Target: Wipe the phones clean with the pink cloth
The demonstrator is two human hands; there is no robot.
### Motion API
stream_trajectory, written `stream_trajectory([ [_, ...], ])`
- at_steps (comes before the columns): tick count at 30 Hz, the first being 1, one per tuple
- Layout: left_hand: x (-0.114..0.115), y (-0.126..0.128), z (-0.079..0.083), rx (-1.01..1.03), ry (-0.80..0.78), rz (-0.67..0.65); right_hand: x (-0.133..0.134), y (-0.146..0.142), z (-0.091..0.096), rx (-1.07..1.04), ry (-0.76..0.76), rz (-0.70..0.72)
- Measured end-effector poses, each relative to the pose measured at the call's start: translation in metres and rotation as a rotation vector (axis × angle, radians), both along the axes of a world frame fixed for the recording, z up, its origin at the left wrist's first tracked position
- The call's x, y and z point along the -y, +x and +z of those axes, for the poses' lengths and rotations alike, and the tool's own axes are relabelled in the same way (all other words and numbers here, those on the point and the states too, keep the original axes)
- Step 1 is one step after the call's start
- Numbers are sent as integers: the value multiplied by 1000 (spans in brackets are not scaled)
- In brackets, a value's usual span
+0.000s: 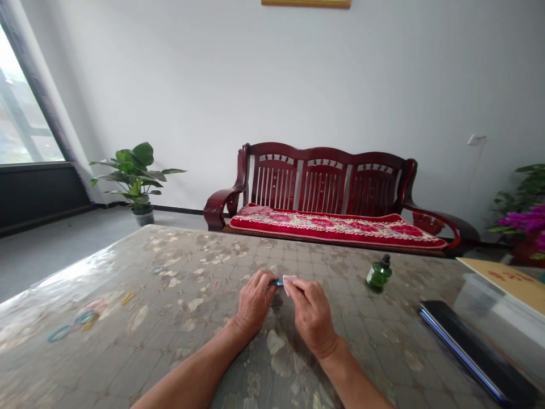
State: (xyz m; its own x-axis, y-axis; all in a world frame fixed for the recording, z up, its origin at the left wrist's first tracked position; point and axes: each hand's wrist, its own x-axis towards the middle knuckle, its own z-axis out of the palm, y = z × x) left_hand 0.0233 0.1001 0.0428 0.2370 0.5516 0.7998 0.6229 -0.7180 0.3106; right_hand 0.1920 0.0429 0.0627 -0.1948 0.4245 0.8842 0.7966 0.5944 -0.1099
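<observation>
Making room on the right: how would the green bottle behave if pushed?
The green bottle would probably slide, since the tabletop looks smooth and glossy. Pushed high, it might tip: its narrow black cap rises above the wider body.

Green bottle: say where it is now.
In the head view, the green bottle stands on the table, to the right of the right hand and beyond the flat black object.

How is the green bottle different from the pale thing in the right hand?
The bottle is green with a black top; the pale piece is whitish-pink. The bottle stands upright on the table, untouched; the pale piece is pinched in the right hand. Both look small beside the table.
</observation>
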Motion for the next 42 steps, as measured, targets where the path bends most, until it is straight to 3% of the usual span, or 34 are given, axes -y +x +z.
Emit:
stream_trajectory([
  [8, -1, 0, 0, 38, -31, 19, -7, 18, -2, -124, -7, -59],
  [32, 1, 0, -2, 152, -105, 16, -11, 6, -11, -393, -82, 16],
  [39, 0, 3, -5, 247, -175, 3, -20, 7, -23, -398, -146, 46],
  [42, 2, 5, -5, 302, -221, -2, -19, 4, -20, -433, -134, 56],
])
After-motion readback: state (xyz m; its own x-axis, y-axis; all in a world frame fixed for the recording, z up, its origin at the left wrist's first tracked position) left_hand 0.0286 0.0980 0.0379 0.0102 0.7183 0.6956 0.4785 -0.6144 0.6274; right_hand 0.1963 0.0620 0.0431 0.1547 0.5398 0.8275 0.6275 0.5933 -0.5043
